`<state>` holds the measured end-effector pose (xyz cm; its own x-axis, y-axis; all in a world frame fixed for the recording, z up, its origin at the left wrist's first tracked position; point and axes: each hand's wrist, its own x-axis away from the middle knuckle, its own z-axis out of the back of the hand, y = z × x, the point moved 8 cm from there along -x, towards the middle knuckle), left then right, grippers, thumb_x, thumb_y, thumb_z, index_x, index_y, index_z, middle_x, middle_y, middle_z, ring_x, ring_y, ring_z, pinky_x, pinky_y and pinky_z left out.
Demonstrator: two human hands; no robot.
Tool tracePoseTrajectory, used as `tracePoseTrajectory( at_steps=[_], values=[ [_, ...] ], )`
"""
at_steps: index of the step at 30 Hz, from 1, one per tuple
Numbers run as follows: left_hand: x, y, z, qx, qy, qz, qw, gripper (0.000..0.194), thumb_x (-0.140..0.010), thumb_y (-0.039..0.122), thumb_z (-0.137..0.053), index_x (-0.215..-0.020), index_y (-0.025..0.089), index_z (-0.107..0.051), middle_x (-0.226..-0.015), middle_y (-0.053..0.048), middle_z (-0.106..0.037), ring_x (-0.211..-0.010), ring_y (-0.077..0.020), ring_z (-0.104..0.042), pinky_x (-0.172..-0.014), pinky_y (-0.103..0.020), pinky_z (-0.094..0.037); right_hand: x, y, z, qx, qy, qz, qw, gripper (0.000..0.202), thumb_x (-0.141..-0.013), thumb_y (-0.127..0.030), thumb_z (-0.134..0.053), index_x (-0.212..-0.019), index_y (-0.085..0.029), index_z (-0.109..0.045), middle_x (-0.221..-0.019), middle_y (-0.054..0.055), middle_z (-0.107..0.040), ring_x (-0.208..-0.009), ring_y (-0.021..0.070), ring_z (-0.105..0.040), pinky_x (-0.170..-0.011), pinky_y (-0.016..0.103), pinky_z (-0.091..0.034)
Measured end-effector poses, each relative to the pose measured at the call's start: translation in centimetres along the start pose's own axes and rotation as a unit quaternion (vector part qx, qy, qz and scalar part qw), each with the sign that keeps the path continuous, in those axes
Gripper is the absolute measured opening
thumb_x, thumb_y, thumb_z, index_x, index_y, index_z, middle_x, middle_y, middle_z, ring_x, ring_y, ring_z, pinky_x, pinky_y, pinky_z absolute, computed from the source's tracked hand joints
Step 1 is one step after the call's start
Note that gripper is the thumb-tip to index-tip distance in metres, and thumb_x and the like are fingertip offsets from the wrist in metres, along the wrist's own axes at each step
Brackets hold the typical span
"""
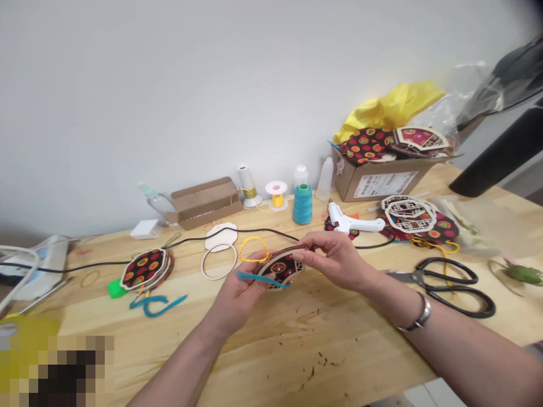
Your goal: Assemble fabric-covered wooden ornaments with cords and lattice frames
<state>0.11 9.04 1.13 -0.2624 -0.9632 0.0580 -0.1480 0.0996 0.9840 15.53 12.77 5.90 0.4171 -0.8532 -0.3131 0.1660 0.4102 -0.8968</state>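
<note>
Between my two hands is a fan-shaped ornament (pixel 280 267) with a pale wooden frame and dark fabric printed with red flowers. My left hand (pixel 238 295) is closed around its left end, the fingertips partly hidden behind it. My right hand (pixel 333 261) pinches the upper right edge between thumb and fingers. A teal tassel (pixel 265 278) runs across the front of the ornament by my left thumb. Just above my left hand shows a twisted yellow cord loop (pixel 241 246). Small dark scraps (pixel 322 357) lie on the wooden table (pixel 263 350) below.
Large black-handled scissors (pixel 449 288) lie beside my right forearm. Behind my hands stand a white glue gun (pixel 354 221), a teal thread cone (pixel 302 204) and a yellow cord spool (pixel 277 198). A stack of ornaments (pixel 146 270) lies left; a full cardboard box (pixel 377 172) stands back right.
</note>
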Motion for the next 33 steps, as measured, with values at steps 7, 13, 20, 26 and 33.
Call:
tracePoseTrajectory(
  at_steps=[7,13,20,26,33],
  values=[
    [0.1,-0.5,-0.4,0.052,-0.029,0.025,0.998,0.042,-0.072,0.021,-0.073,-0.113,0.023,-0.062,-0.102,-0.005,-0.071,-0.091,-0.0212,-0.066,-0.08,-0.03,-0.051,-0.1,1.2,-0.4,-0.037,-0.046,-0.058,0.997,0.032,-0.08,-0.043,-0.064,-0.078,-0.012,-0.07,-0.063,0.003,-0.063,-0.057,0.0112,-0.05,-0.052,0.025,-0.041],
    [-0.1,-0.6,-0.4,0.039,-0.034,0.049,0.997,0.033,-0.07,0.024,-0.073,-0.102,0.018,-0.066,-0.096,-0.006,-0.071,-0.087,-0.0218,-0.066,-0.078,-0.031,-0.05,-0.1,1.6,-1.0,-0.037,-0.107,-0.086,0.99,0.038,-0.078,-0.047,-0.065,-0.071,-0.01,-0.068,-0.061,0.003,-0.061,-0.055,0.0099,-0.047,-0.049,0.023,-0.038],
    [0.0,-0.4,-1.4,0.008,-0.072,0.061,0.996,0.082,-0.056,0.029,-0.086,-0.128,0.027,-0.048,-0.131,-0.011,-0.055,-0.117,-0.0279,-0.054,-0.094,-0.037,-0.046,-0.2,2.3,-0.9,-0.044,-0.097,-0.102,0.989,0.036,-0.077,-0.046,-0.065,-0.07,-0.011,-0.066,-0.059,0.001,-0.061,-0.053,0.0094,-0.048,-0.047,0.022,-0.037],
    [0.0,1.1,-1.8,0.056,-0.101,-0.047,0.992,0.107,-0.05,0.039,-0.087,-0.141,0.035,-0.032,-0.155,-0.006,-0.019,-0.142,-0.0276,-0.015,-0.113,-0.04,-0.022,-0.6,2.8,0.6,-0.077,-0.033,-0.117,0.99,0.034,-0.076,-0.047,-0.067,-0.066,-0.014,-0.065,-0.058,0.001,-0.061,-0.054,0.0107,-0.052,-0.05,0.024,-0.041],
    [-0.1,-1.3,-0.9,0.121,-0.036,0.114,0.985,0.064,-0.066,0.038,-0.079,-0.123,0.02,-0.057,-0.12,-0.014,-0.064,-0.108,-0.0296,-0.061,-0.091,-0.041,-0.047,-0.1,2.5,-0.7,-0.106,-0.106,-0.125,0.981,0.037,-0.075,-0.049,-0.067,-0.072,-0.012,-0.067,-0.062,0.002,-0.063,-0.055,0.0105,-0.052,-0.051,0.024,-0.042]
  ],
)
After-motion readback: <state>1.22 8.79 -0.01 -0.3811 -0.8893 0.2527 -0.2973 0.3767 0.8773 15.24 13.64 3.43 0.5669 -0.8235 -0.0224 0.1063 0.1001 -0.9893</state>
